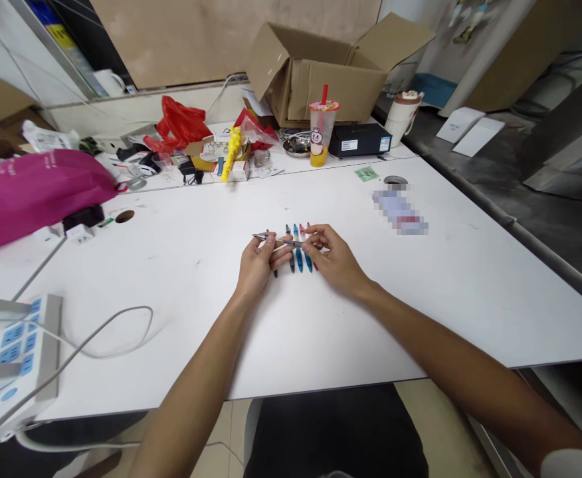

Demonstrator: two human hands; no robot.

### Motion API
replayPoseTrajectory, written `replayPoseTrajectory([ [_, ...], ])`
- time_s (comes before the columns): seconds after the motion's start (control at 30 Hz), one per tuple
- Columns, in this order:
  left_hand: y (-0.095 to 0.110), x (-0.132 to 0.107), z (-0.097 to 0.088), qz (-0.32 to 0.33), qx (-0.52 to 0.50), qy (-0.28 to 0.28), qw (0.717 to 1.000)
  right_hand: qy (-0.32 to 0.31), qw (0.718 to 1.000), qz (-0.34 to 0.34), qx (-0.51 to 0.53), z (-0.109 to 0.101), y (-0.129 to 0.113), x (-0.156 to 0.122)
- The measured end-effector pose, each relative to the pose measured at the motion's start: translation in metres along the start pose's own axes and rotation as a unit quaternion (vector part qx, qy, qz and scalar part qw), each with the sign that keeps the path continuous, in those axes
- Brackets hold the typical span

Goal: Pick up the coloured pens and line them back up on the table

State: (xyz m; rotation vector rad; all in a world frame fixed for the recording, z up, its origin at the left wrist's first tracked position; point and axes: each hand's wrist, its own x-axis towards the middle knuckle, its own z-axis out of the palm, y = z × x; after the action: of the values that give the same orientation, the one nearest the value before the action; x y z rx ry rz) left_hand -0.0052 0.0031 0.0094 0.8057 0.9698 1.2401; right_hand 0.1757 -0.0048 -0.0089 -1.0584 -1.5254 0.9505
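Both my hands meet over the middle of the white table [181, 279]. My left hand [258, 262] and my right hand [333, 259] pinch the two ends of a thin grey pen [278, 240], which lies crosswise between them. Under it, several pens [298, 255] lie side by side on the table, black, blue and red among them. My fingers cover part of that row.
A pink bag [32, 192] lies at the far left, a white power strip [14, 352] with its cable at the near left. At the back stand an open cardboard box [321, 73], a drink cup [321, 133], a black box [361, 139] and red bags [181, 123].
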Motion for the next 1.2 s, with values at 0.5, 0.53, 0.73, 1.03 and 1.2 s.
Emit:
replayPoseTrajectory([
  [0.5, 0.001, 0.000, 0.001, -0.020, -0.022, 0.030, 0.999, 0.018, 0.998, -0.032, -0.040, -0.003, -0.003, 0.002],
  [0.53, 0.001, 0.001, 0.002, -0.027, -0.028, 0.029, 0.999, 0.020, 0.998, -0.046, -0.040, -0.004, -0.003, 0.002],
  [0.73, 0.001, 0.003, 0.000, -0.071, -0.061, 0.031, 0.995, 0.015, 0.997, -0.065, -0.025, -0.006, -0.007, 0.002],
  [1.03, 0.003, 0.005, -0.002, -0.063, -0.093, 0.072, 0.991, 0.048, 0.998, -0.046, -0.001, -0.009, -0.008, 0.004],
  [1.2, 0.008, 0.006, -0.003, -0.059, -0.123, 0.114, 0.984, 0.098, 0.994, -0.044, 0.007, -0.016, -0.014, 0.008],
])
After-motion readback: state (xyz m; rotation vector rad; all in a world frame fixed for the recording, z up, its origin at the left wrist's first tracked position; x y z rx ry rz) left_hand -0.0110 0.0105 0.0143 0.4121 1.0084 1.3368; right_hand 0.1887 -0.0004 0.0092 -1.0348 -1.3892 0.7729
